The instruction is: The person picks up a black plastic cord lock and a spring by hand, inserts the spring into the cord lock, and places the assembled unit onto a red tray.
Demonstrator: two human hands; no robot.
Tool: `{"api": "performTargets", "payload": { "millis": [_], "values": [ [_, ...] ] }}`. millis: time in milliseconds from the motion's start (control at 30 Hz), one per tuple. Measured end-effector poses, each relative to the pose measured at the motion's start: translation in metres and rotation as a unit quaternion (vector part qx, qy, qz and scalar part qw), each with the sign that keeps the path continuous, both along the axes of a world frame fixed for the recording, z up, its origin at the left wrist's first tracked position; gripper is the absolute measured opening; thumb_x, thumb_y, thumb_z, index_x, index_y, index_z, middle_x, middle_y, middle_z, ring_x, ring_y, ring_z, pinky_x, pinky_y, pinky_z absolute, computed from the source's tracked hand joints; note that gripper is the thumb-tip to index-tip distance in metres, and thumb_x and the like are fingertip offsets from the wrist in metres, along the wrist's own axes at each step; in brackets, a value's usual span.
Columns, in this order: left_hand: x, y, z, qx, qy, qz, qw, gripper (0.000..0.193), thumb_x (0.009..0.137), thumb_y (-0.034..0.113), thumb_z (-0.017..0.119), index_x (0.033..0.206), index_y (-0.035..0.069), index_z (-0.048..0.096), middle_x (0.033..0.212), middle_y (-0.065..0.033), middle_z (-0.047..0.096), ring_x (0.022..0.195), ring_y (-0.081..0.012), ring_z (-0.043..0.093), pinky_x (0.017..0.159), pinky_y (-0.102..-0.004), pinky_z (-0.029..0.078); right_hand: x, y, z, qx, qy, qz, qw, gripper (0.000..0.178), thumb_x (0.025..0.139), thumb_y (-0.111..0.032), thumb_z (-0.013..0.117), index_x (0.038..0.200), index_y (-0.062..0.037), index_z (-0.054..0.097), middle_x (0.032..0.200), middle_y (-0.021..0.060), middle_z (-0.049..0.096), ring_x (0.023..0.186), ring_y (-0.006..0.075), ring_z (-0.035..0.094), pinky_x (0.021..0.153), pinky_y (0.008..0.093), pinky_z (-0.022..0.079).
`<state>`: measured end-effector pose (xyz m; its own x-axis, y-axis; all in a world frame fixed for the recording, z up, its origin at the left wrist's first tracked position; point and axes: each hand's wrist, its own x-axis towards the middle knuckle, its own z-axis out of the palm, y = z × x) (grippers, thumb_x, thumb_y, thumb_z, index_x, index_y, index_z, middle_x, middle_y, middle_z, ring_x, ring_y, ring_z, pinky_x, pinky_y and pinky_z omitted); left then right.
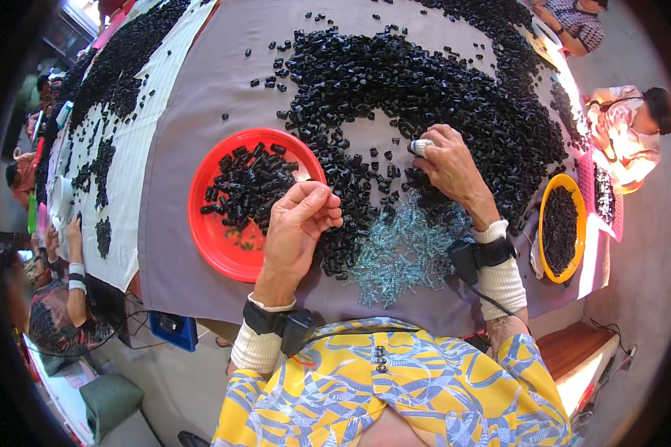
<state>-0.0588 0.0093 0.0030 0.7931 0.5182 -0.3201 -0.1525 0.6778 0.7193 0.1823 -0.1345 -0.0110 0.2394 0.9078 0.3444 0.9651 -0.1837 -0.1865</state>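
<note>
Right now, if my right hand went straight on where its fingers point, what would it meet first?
Your right hand would probably meet the loose black pieces on the grey cloth, just to its left. Its height is unclear in this one view, so it might pass above them.

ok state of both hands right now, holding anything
Left hand: curled closed; whether it holds anything cannot be told.
Right hand: bent over black pieces; grip cannot be told.

It looks like a workshop: little black parts (440,93) lie heaped on a big table (201,97) past the fingers (310,200), with more people (628,127) to their left and right.
</note>
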Motion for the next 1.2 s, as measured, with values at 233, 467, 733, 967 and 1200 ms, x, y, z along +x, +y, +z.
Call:
{"api": "performTargets", "payload": {
  "millis": [233,467,733,967,1200],
  "values": [
    [0.007,-0.003,-0.003,-0.003,-0.006,-0.024,1.000,0.010,0.092,0.013,0.055,0.094,0.005,0.060,0.083,-0.0064,0.064,0.074,-0.0146,0.062,0.070,-0.0304,0.053,-0.007,-0.003,-0.004,-0.014,-0.032,0.009,0.999,0.008,0.073,-0.009,0.066,0.080,-0.0041,0.067,0.092,0.0089,0.061,0.102,0.0260,0.052,0.090,0.0401,0.041],
    [0.007,-0.006,-0.006,-0.006,0.004,-0.027,1.000,0.010,0.092,0.013,0.056,0.095,0.005,0.060,0.084,-0.0062,0.064,0.074,-0.0143,0.062,0.070,-0.0306,0.053,-0.020,0.014,-0.011,-0.042,-0.036,0.050,0.997,0.010,0.069,-0.008,0.067,0.079,-0.0055,0.065,0.093,0.0077,0.058,0.104,0.0262,0.049,0.092,0.0413,0.039],
    [0.015,-0.007,-0.005,0.001,0.010,-0.043,0.999,0.010,0.092,0.014,0.056,0.095,0.005,0.060,0.085,-0.0054,0.064,0.074,-0.0133,0.062,0.070,-0.0297,0.053,-0.021,0.032,-0.023,-0.035,-0.067,0.074,0.994,0.010,0.071,-0.008,0.063,0.081,-0.0077,0.065,0.085,0.0075,0.057,0.097,0.0250,0.050,0.089,0.0403,0.038],
    [0.032,-0.013,-0.011,0.029,0.029,-0.062,0.997,0.014,0.093,0.019,0.056,0.097,0.006,0.060,0.085,-0.0048,0.063,0.074,-0.0125,0.062,0.068,-0.0279,0.053,-0.029,0.022,0.008,0.012,0.199,0.082,0.976,0.018,0.071,-0.016,0.068,0.081,-0.0023,0.061,0.080,0.0121,0.059,0.085,0.0293,0.055,0.083,0.0390,0.042],
    [0.037,-0.018,-0.023,0.063,0.041,-0.152,0.985,0.020,0.093,0.019,0.058,0.103,0.002,0.059,0.090,-0.0061,0.065,0.077,-0.0120,0.062,0.068,-0.0272,0.054,-0.050,0.014,0.025,0.044,0.138,0.179,0.973,0.021,0.070,-0.020,0.070,0.074,-0.0026,0.060,0.076,0.0125,0.059,0.080,0.0309,0.057,0.078,0.0413,0.044]
  ]
}}
